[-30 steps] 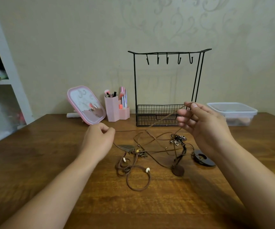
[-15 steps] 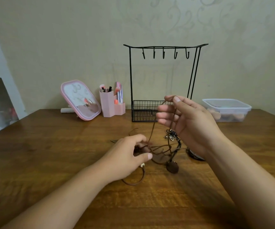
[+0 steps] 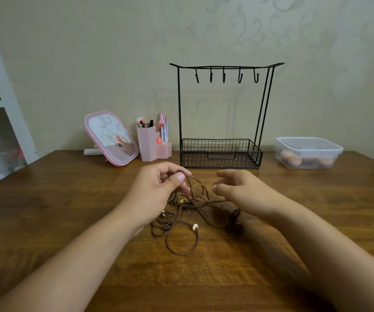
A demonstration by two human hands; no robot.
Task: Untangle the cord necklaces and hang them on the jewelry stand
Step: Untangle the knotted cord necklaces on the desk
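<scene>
Cord necklaces [image 3: 181, 212] lie in a brown tangle on the wooden bench [image 3: 46, 210], between the two hands and near the middle of the scene, with a loose loop and a white bead [image 3: 195, 226] on the near side. Left hand [image 3: 156, 190] pinches a loop of cord between thumb and curled fingers, lifting it a little above the heap. Right hand [image 3: 237, 190] hovers just right of the tangle, fingers loosely spread and blurred, gripping nothing that shows. A dark pendant [image 3: 234, 229] lies under the right wrist. Far behind stands the black wire jewelry stand [image 3: 224, 149], its five hooks bare. Left of it sit a pink brush holder [image 3: 147, 147] and a pink mirror [image 3: 110, 138]; to the right, a clear lidded container [image 3: 308, 153].
</scene>
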